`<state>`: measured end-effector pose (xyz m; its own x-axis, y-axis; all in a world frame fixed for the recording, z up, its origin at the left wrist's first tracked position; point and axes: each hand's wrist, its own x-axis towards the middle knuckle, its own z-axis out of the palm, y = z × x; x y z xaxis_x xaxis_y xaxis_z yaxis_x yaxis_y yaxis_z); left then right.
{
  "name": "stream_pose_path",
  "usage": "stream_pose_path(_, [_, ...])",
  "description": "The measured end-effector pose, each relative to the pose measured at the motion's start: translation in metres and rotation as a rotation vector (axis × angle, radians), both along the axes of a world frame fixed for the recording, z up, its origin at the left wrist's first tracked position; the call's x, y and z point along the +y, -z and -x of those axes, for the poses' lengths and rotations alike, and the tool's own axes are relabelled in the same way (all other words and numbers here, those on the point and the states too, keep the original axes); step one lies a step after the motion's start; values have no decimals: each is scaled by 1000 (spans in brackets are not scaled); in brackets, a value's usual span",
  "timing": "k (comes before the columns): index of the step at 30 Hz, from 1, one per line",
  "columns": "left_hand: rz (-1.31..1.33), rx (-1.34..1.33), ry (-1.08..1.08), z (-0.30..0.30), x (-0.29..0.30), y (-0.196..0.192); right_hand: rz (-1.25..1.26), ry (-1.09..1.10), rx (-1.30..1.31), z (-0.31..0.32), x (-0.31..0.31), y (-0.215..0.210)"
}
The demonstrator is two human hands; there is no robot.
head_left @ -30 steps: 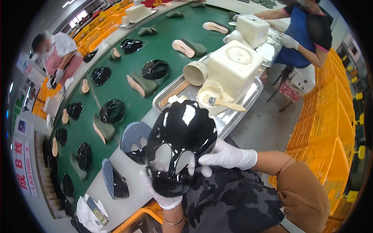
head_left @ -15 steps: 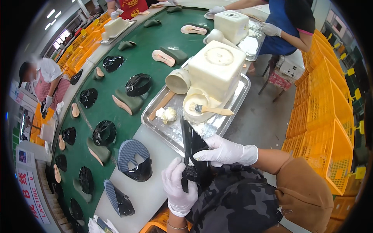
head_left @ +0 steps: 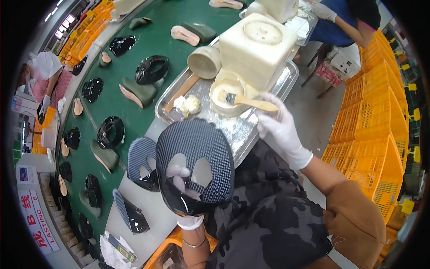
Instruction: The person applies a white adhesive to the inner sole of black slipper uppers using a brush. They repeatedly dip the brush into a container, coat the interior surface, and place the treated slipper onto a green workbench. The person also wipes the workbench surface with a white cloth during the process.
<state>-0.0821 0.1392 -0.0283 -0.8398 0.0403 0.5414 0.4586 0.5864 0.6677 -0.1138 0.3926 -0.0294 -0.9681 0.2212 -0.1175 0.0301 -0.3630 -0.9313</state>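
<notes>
My left hand, gloved in white, holds a shoe upper from underneath. The upper is glossy black with a blue-grey woven lining facing up, and gloved fingers show through its cutouts. My right hand, also gloved, is at the wooden handle of a flat brush, its thumb and fingers apart around the handle's end. The brush rests with its bristles in a round cream-coloured pot of whitish paste, joined to a big cream plastic container.
A metal tray carries the container, a cup and a wad. Two more uppers lie left of my hand. The green table bears several uppers and shoe lasts. Yellow crates stand right; co-workers are across and at the far right.
My right hand has left the upper and moved up and right to the brush. The upper has turned in my left hand, bringing its woven lining into view. The view has shifted slightly.
</notes>
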Motion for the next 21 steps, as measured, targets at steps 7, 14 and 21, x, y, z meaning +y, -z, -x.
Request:
stream_pose_path(7, [-1378,-712,179,-4,-4,-4,-524,80,418,33,6,-4])
stream_pose_path(14, [-1344,-864,92,10,15,-22,-1089,-45,796,72,13,-18])
stream_pose_path(21, [-1298,-999,51,26,17,-31,-815,-210,725,76,24,-25])
